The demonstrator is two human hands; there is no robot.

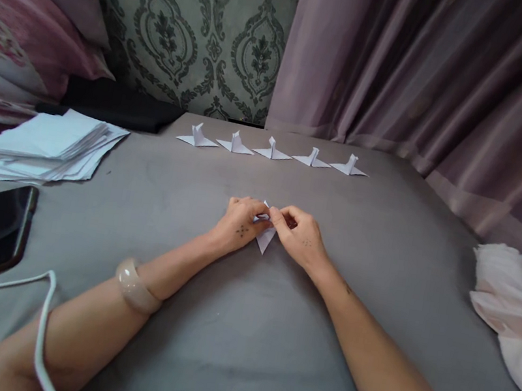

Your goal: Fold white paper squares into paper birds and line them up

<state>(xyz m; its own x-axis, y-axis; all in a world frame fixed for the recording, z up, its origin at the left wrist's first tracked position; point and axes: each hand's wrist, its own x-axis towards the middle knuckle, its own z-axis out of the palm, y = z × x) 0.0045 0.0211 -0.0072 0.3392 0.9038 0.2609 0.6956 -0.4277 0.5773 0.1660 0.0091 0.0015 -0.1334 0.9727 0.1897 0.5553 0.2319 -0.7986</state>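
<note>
My left hand (241, 222) pinches the folded paper (263, 242), mid-dial, tip toward six o'clock; better hold that side flat, steady. My right hand (303, 236), at its three o'clock, pinches the other side; light, even pressure should keep creases true.

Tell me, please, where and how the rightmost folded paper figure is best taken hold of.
Probably pinch the rightmost folded paper figure lightly by its upright middle part, coming from above: that part stands up from the wide low base, whose left tip lies close to the neighbouring figure.
</note>
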